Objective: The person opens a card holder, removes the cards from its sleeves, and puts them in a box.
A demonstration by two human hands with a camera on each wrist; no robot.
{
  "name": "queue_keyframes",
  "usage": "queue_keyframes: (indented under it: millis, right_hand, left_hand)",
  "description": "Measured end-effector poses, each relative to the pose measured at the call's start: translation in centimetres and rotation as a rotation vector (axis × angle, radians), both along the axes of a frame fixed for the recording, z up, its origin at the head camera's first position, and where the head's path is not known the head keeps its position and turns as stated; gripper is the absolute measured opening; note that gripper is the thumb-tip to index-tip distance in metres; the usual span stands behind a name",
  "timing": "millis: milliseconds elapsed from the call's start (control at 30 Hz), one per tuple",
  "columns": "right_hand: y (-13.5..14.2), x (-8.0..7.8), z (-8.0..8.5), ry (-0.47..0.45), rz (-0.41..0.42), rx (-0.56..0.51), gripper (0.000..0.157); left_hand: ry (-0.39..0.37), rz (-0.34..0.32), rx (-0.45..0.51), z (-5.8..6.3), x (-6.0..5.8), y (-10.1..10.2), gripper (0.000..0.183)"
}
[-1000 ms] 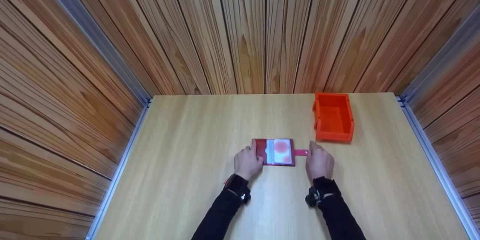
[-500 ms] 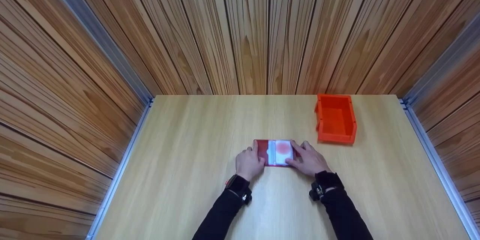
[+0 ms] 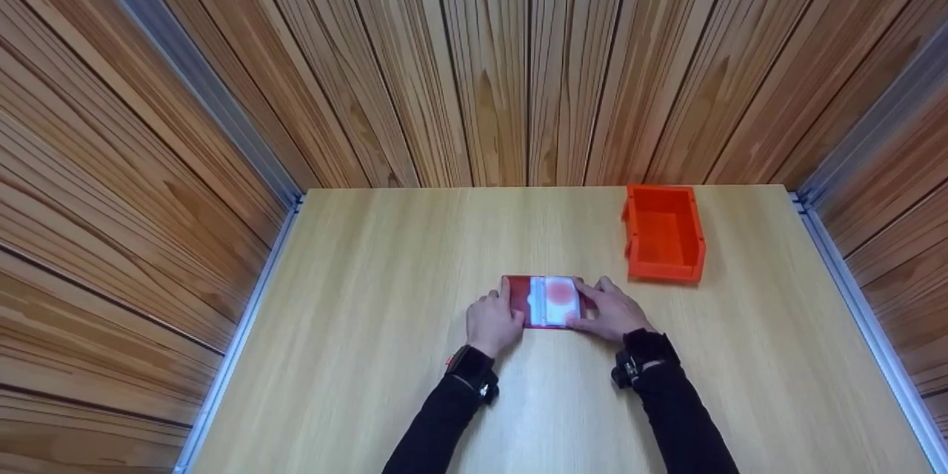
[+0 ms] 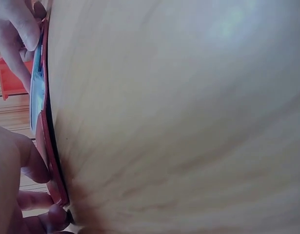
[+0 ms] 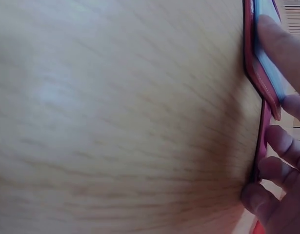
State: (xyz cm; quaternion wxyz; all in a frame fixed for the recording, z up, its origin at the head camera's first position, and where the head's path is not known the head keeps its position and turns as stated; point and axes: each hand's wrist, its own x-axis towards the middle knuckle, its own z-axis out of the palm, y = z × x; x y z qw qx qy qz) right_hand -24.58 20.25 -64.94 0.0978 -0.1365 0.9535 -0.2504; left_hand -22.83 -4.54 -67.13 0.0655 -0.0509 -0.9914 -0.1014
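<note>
Card holder (image 3: 521, 295), head view: I have it lying open on the table (image 3: 400, 259), between the two hands; laid flat like that, I judge, so both ends can be reached at once.
Left hand (image 3: 493, 324), head view: grips the left end, index finger toward the far edge, thumb toward the near; I read this as an anchor against sliding.
Right hand (image 3: 615, 313), head view: grasps the right end, thumb near and index finger far, across the sleeves (image 3: 559, 295); that spread probably keeps the stack together.
Bin (image 3: 665, 272), head view: orange-red, far and right on the table, apart from both hands, which leaves them room.
Colours, head view: dark red at the left, pale glossy sleeves at the right with a round pink-red patch; print or reflection, I cannot tell.
Thickness, left wrist view: edge-on, I see layered sleeves over a thin red cover; the left thumb rests on the inner side, seemingly weighting it down.
Strap (image 5: 265, 131), right wrist view: pinkish red, running right from the cover under the right hand's curled fingers, perhaps to keep it flat; the thumb presses the sleeves' edge.
</note>
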Motion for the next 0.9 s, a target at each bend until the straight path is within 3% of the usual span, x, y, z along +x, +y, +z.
queue_keyframes:
  millis: [333,533,600,700,767,900]
  right_hand:
    - [-0.1,-0.1,0.2,-0.028,-0.008,-0.010,0.087]
    - [-0.1,-0.2,0.3,-0.041,-0.009,0.007,0.089]
    - [-0.1,-0.2,0.4,-0.048,-0.015,0.012,0.089]
    - [-0.1,-0.2,0.4,-0.047,-0.023,0.006,0.089]
    - [-0.1,-0.2,0.3,-0.039,-0.020,-0.007,0.089]
    - [-0.1,-0.2,0.0,-0.033,-0.025,-0.034,0.088]
  left_hand:
    - [-0.045,0.007,-0.003,0.2,0.0,0.0,0.069]
    - [0.038,0.010,0.039,0.6,0.0,0.5,0.056]
    - [0.082,-0.024,0.098,0.9,-0.1,0.9,0.042]
    - [0.069,-0.076,0.248,1.4,-0.4,1.5,0.024]
    - [-0.022,-0.072,0.405,1.7,-0.7,2.0,0.017]
    - [-0.273,0.050,0.752,2.6,-1.4,3.1,0.016]
